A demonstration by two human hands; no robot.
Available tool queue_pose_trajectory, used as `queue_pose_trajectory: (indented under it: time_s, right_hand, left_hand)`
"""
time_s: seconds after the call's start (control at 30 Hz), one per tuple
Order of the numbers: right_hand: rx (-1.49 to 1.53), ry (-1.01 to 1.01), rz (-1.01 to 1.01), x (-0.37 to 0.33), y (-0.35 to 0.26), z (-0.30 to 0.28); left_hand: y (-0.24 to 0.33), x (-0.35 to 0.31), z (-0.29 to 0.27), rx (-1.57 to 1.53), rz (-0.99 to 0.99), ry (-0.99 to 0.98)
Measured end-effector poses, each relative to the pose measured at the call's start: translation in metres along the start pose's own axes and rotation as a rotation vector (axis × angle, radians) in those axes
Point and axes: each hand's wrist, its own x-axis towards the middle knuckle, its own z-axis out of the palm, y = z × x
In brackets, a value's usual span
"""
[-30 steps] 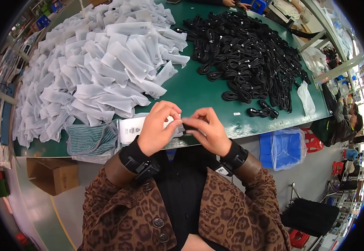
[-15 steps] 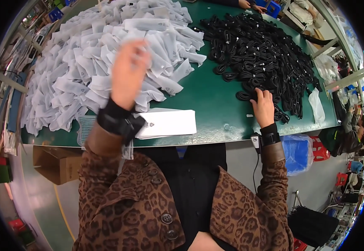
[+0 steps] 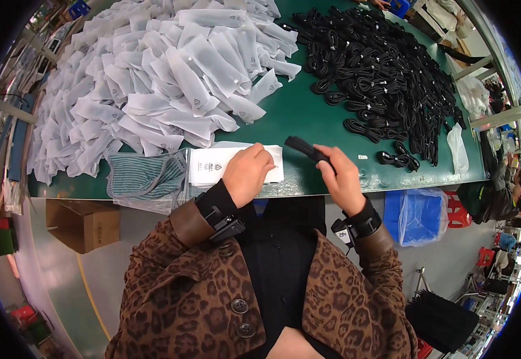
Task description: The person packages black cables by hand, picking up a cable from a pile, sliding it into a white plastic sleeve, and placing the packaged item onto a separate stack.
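Observation:
My right hand [image 3: 342,181] holds a bundled black cable [image 3: 306,149] above the green table, its folded end pointing toward my left hand. Over a flat stack of white plastic bags [image 3: 208,167] at the table's near edge is my left hand [image 3: 250,173]. Its fingers are curled into a pinch at the right end of the top bag, and the fingertips are partly hidden. A large heap of filled white bags [image 3: 153,84] spreads across the left. Many more coiled black cables [image 3: 380,78] lie piled on the right, with one cable bundle [image 3: 399,157] at the near side.
A teal striped cloth piece [image 3: 147,175] lies beside the bag stack. On the right are an empty-looking clear bag [image 3: 456,148] and, below the table, a blue bin [image 3: 415,216] with a plastic liner. A cardboard box [image 3: 84,224] stands on the floor at left.
My left hand has come down from the heap of filled bags onto the flat stack. My right hand has left the cable pile and moved left, carrying a black cable.

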Motion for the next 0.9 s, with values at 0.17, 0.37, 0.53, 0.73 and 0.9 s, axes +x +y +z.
queue_pose_trajectory:
  time_s: [0.17,0.37,0.53,0.73,0.9]
  right_hand:
    - [-0.086,-0.024,-0.153,-0.009,-0.008,0.001]
    - [-0.25,-0.027,-0.308,-0.006,-0.014,0.001]
    - [-0.217,-0.148,-0.306,-0.004,-0.007,-0.002]
    - [0.604,-0.342,0.477,-0.013,0.007,0.01]
    - [0.472,-0.242,0.253,-0.002,-0.013,0.016]
  left_hand:
    - [0.007,0.002,-0.01,-0.361,-0.3,-0.02]
    - [0.008,0.002,-0.014,-0.489,-0.355,0.001]
    - [0.012,0.003,-0.016,-0.409,-0.112,0.0]
    - [0.017,0.011,-0.022,-0.186,0.199,-0.026]
    - [0.023,0.02,-0.029,-0.238,0.149,0.017]
